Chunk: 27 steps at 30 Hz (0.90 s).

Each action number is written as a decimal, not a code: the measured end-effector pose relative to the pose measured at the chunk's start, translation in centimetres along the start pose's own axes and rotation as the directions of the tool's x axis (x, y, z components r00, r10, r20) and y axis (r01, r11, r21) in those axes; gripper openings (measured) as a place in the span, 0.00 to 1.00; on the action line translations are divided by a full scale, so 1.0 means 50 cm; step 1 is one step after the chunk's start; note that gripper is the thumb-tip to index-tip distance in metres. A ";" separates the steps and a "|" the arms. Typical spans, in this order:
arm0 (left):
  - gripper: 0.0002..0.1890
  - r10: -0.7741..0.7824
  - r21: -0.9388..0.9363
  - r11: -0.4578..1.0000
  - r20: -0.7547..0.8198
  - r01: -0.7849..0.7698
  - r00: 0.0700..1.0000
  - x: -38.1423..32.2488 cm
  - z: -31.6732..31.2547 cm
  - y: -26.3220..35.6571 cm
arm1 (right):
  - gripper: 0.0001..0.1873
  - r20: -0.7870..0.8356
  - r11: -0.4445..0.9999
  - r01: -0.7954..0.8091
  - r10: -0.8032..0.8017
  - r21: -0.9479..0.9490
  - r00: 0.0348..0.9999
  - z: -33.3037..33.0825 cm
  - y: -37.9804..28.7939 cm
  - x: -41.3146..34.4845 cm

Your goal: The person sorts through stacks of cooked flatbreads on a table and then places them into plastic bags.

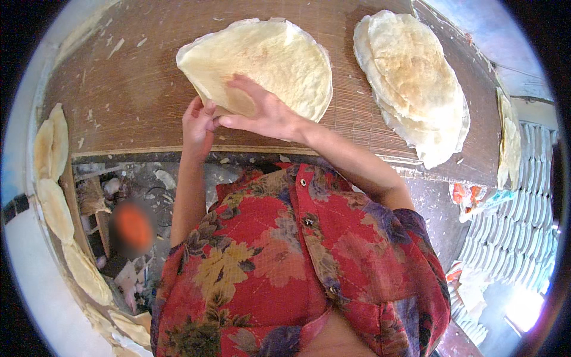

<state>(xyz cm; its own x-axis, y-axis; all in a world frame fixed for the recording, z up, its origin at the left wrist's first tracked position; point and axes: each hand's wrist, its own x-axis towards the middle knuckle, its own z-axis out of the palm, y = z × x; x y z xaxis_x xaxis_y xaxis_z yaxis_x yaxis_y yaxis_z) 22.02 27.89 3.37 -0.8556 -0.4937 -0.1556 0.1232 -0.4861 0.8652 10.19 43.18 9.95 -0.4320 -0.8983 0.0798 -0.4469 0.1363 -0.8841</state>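
Note:
A large, thin, pale flatbread sheet [281, 58] lies before me on a brown, finely ribbed table surface [142, 102]. Its left side tapers to a blunt corner, and light brown marks show in the middle. With thumb and fingers, my left hand [199, 122] pinches the sheet's near left edge, where it curls up. My right hand [267, 111] rests over the near part of the sheet, fingers apart and slightly blurred, its thumb reaching to the left fingertips. To the right lies a stack of overlapping flatbread sheets [410, 80], some lightly browned.
Folded flatbreads [55, 209] line a ledge at the left. More folded sheets [507, 138] hang over the table's right end. Plastic packaging [473, 196] sits below that end, near a wall of stacked pale bundles [508, 223]. Crumbs dot the table; clutter fills the floor at left.

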 end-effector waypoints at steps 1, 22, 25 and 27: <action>0.19 -0.009 0.030 0.999 -0.012 0.010 1.000 0.000 0.014 0.008 | 0.29 -0.026 0.997 -0.036 0.037 0.066 0.999 0.020 0.008 0.018; 0.13 0.020 -0.008 1.000 -0.332 -0.024 0.943 -0.025 -0.082 -0.042 | 0.14 -0.897 0.875 -0.471 0.292 0.110 0.333 -0.675 0.345 -0.209; 0.14 -0.031 -0.074 0.997 -0.272 0.011 0.962 -0.038 -0.044 -0.024 | 0.19 -0.920 0.648 -0.761 0.271 -0.043 0.282 -0.710 0.356 -0.278; 0.17 -0.009 -0.186 0.982 -0.116 -0.013 0.993 -0.039 -0.040 -0.017 | 0.23 -0.856 0.573 -0.698 -0.011 -0.429 0.517 -0.565 0.243 -0.197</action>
<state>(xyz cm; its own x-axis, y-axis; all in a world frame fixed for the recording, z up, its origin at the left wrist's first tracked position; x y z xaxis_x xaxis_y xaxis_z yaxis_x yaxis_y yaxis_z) 24.60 27.81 2.00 -0.7929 -0.5693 -0.2174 0.2254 -0.6054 0.7634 -13.11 65.48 11.41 -0.8888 -0.1081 0.4454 -0.2906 0.8844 -0.3652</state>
